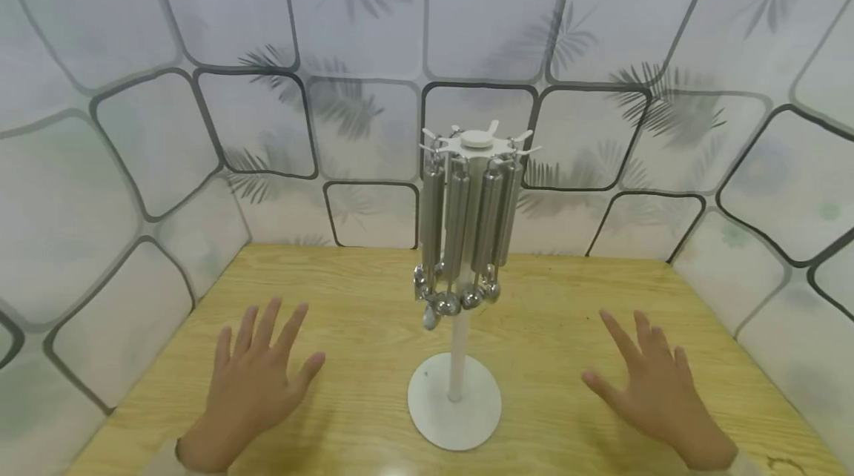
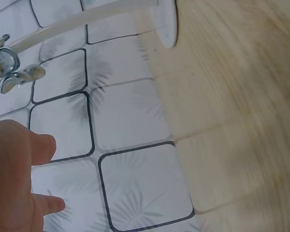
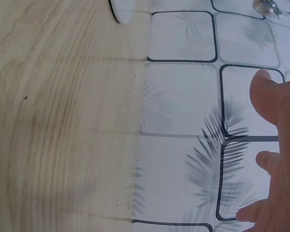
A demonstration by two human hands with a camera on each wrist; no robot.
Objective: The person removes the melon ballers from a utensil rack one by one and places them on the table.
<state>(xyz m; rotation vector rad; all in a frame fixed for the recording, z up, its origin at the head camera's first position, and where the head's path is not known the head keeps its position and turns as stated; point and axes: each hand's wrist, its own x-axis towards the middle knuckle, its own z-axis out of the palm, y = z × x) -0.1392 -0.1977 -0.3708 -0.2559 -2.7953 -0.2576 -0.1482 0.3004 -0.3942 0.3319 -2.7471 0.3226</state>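
A white stand [image 1: 459,354] rises between my hands, with a round base and a spoked top [image 1: 477,139]. Several steel utensils with thick tubular handles [image 1: 457,227] hang by loops from its spokes; their lower ends look like small spoon bowls [image 1: 447,304]. To the left of the stand is my left hand [image 1: 253,383], fingers spread, holding nothing. My right hand [image 1: 657,391] is on the other side, also spread and apart from the stand. In the left wrist view, shiny bowl ends [image 2: 4,63] show beyond the thumb. One bowl [image 3: 267,7] appears at the right wrist view's top corner.
A pale wood-grain table [image 1: 360,328] lies under the stand. Patterned panels with dark rounded outlines and leaf prints [image 1: 367,127] enclose the back and both sides.
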